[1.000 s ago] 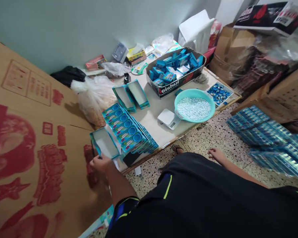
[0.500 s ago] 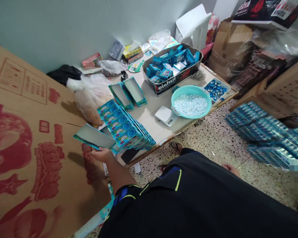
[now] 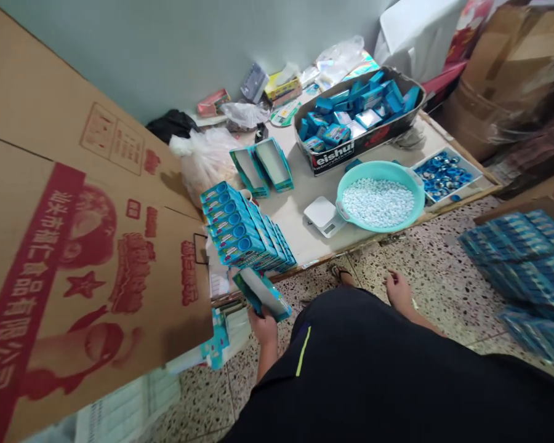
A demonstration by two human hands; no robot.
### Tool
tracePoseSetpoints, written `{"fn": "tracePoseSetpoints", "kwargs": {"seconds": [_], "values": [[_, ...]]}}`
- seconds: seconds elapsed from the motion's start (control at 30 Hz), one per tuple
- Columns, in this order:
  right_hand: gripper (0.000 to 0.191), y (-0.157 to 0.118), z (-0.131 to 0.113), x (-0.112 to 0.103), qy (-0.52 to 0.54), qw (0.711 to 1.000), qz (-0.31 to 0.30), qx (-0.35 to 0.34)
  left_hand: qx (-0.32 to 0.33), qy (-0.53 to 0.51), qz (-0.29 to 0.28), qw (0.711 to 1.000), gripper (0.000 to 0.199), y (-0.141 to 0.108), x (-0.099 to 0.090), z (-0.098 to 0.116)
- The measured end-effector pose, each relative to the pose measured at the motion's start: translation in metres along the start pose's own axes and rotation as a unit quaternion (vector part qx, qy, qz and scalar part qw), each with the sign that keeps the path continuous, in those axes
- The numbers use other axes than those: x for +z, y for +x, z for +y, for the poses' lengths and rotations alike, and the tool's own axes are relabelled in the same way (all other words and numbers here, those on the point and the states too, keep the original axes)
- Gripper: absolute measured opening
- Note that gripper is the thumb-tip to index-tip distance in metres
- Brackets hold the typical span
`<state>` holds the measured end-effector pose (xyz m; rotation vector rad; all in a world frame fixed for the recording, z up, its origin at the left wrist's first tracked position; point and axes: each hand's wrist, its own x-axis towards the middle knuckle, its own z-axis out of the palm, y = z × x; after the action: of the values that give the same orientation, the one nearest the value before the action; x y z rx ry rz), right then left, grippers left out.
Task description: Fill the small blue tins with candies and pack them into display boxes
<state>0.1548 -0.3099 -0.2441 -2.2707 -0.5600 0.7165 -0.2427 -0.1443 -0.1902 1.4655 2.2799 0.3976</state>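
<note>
From the head view, the step in hand seems to be handling card trays. Our left hand (image 3: 263, 326) grips a turquoise card tray (image 3: 262, 295), fingers wrapped round its edge, tilted low by the near edge of the table (image 3: 300, 237). Our right hand (image 3: 399, 292) hangs over the terrazzo floor (image 3: 443, 307) at right, fingers loosely curled, holding nothing. The next move seems to call for bringing the tray up to the stacked blue cartons (image 3: 244, 231) just beyond it. Farther back, two open trays (image 3: 261, 166) look empty. The cardboard display box (image 3: 337, 154) is full of small blue boxes (image 3: 351, 114), the teal basin (image 3: 378, 166) holds white pellets (image 3: 376, 203), and a white tray (image 3: 471, 182) holds blue caps (image 3: 443, 175).
</note>
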Motion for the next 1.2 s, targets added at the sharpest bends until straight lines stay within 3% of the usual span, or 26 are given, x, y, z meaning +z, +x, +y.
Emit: {"fn": "tracePoseSetpoints", "kwargs": {"seconds": [0.07, 0.17, 0.3, 0.43, 0.5, 0.6, 0.77, 0.9, 0.97, 1.07, 1.2], "values": [[0.045, 0.033, -0.025, 0.017, -0.001, 0.994, -0.101, -0.049, -0.023, 0.013, -0.009, 1.000, 0.034, -0.011, 0.004, -0.005], [0.033, 0.066, -0.070, 0.043, -0.008, 0.953, -0.274, -0.132, -0.061, 0.030, -0.024, 0.997, 0.037, -0.034, 0.006, -0.018], [0.022, 0.072, -0.116, 0.081, -0.038, 0.876, -0.444, -0.187, -0.058, 0.034, -0.076, 0.995, 0.037, -0.087, 0.012, -0.035], [0.045, 0.064, -0.131, 0.105, -0.053, 0.819, -0.533, -0.203, 0.002, -0.014, -0.143, 0.990, 0.028, -0.110, 0.039, -0.017], [0.050, 0.068, -0.133, 0.106, -0.059, 0.815, -0.535, -0.217, 0.024, -0.043, -0.164, 0.985, 0.021, -0.104, 0.059, 0.006], [0.042, 0.084, -0.138, 0.092, -0.068, 0.833, -0.490, -0.247, 0.031, -0.092, -0.166, 0.981, 0.019, -0.085, 0.084, 0.045], [0.048, 0.117, -0.168, 0.067, -0.018, 0.870, -0.385, -0.307, -0.039, -0.164, -0.136, 0.976, 0.029, -0.061, 0.113, 0.096], [0.053, 0.126, -0.178, 0.079, -0.024, 0.908, -0.320, -0.269, -0.056, -0.231, -0.114, 0.965, 0.037, -0.045, 0.138, 0.131], [0.058, 0.122, -0.172, 0.095, -0.059, 0.899, -0.351, -0.255, -0.058, -0.251, -0.094, 0.962, 0.041, -0.036, 0.148, 0.145], [0.065, 0.107, -0.157, 0.118, -0.116, 0.858, -0.422, -0.270, -0.068, -0.258, -0.076, 0.961, 0.051, -0.032, 0.156, 0.152], [0.065, 0.090, -0.143, 0.133, -0.211, 0.797, -0.468, -0.317, -0.095, -0.250, -0.041, 0.963, 0.064, -0.047, 0.146, 0.127]]}}
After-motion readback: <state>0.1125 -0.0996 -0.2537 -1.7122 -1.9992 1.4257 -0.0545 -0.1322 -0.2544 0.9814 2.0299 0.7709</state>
